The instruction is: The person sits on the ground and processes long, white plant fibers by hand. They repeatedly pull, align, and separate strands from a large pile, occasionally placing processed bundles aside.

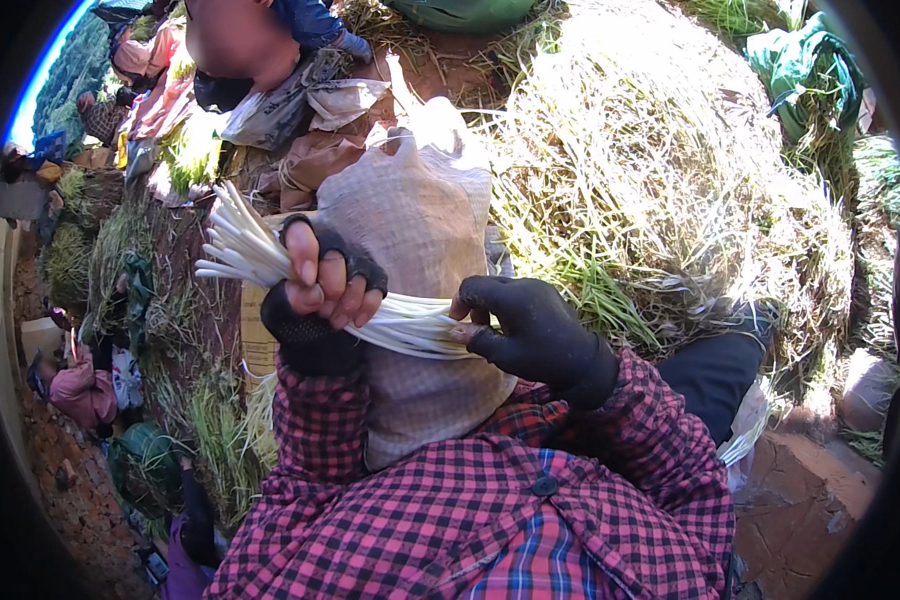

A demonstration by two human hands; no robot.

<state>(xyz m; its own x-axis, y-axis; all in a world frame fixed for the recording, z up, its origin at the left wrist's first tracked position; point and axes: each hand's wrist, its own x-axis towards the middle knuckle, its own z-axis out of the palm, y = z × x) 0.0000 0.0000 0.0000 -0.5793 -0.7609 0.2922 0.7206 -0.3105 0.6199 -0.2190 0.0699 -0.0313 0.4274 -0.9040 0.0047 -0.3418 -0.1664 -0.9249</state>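
A bundle of long, thin white stalks lies crosswise above a pale checked cloth on my lap. My left hand, in a black fingerless glove, is closed around the bundle, with the cut-looking ends fanning out to the left. My right hand, in a black glove, has its thumb and fingers closed on the bundle's right part, so that end is partly hidden. Both hands are over the cloth, below its light, rumpled upper part.
A big heap of straw and green stalks fills the right. Green cloth bundles lie beyond it. Other people sit at the left and top among sacks and piles of greens. Cardboard lies left of the checked cloth.
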